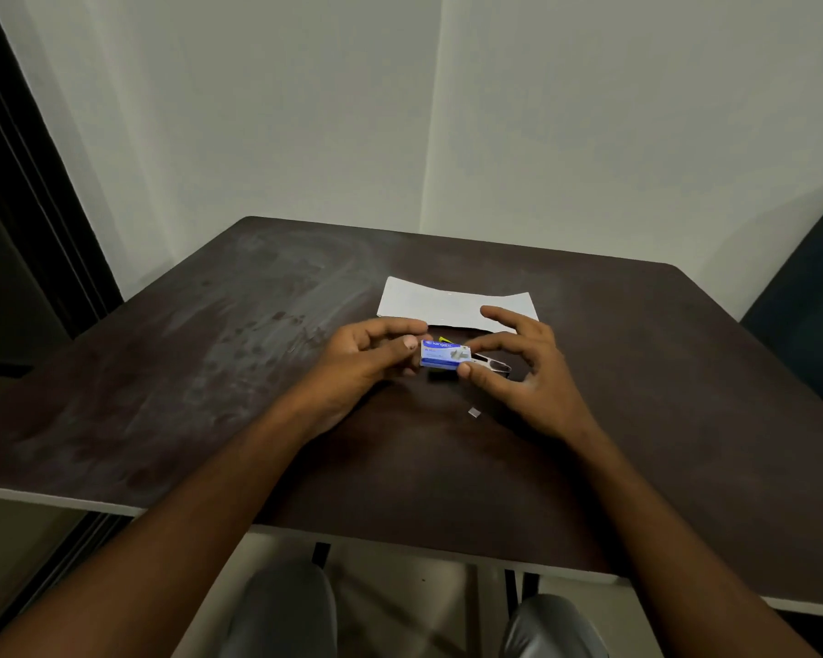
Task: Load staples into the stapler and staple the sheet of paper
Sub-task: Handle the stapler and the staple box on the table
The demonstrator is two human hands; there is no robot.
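Note:
A small blue and white staple box (440, 355) is held just above the dark table between my two hands. My left hand (369, 358) pinches its left end with thumb and fingers. My right hand (519, 368) grips its right end between thumb and index finger, the other fingers spread. Behind the box lies the stapler (492, 365), dark with a shiny metal part, mostly hidden by the box and my right hand; a yellow-green bit shows at its far end. A white sheet of paper (443, 306) lies flat just beyond my hands.
A small silvery strip, likely staples (473, 411), lies on the brown table (210, 372) in front of my right hand. A dark chair (813, 301) stands at the right edge. White walls rise behind the table. My knees show below its front edge.

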